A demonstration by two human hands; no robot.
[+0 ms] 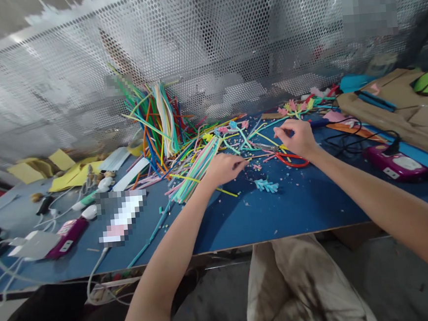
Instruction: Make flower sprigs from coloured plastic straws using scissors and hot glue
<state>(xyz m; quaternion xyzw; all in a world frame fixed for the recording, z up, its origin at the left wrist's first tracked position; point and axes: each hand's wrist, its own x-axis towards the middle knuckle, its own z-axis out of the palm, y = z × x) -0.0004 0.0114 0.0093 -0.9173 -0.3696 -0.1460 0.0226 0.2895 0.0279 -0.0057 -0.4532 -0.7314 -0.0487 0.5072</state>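
Note:
My left hand (225, 168) is closed in a pinch just right of a bundle of pastel pipe cleaners (196, 174). A thin pinkish strand shows beyond its fingertips, but I cannot tell whether they grip it. A yellow pipe cleaner (227, 192) passes beneath the left wrist. My right hand (296, 136) is raised a little, its thumb and forefinger curled together; what they hold, if anything, is too small to make out. Red-handled scissors (291, 160) lie just below that hand. Between my arms rests a light-blue leaf-like piece (267, 186) of pipe cleaner.
A tall heap of coloured pipe cleaners (159, 125) leans near the perforated metal screen (190, 48). Finished-looking pink and yellow pieces (295, 106) lie at the back. A phone (124, 217), cables and purple power strips (395, 163) occupy both sides. Fuzzy clippings dot the blue tabletop (237, 228).

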